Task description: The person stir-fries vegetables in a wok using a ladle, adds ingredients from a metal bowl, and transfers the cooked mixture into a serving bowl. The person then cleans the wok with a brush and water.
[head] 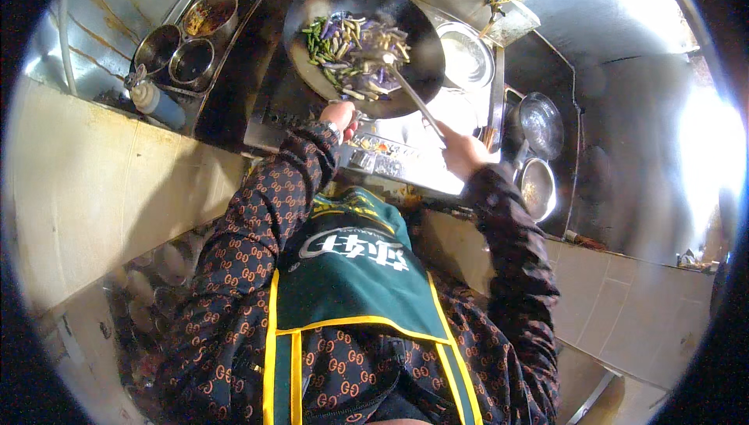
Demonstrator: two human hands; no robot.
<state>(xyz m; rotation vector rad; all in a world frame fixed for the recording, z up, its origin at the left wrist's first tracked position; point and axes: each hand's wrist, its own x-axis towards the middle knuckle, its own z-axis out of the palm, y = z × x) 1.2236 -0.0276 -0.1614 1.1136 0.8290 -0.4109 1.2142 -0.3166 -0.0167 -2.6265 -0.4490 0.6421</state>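
Observation:
A large dark wok sits over the stove, its near rim towards me. Inside lie cut vegetable strips, some green, others pale with purple skin; they look like green beans and eggplant. My left hand is closed at the wok's near edge, seemingly on its handle, which the fingers mostly hide. In my right hand is the long handle of a metal cooking ladle. The ladle's head is down among the vegetables and blurred.
On the left, metal pots stand in a tray beside a squeeze bottle. Right of the wok is a bright metal basin. Farther right are a metal bowl and a strainer or pan. Food scraps lie on the stove's front.

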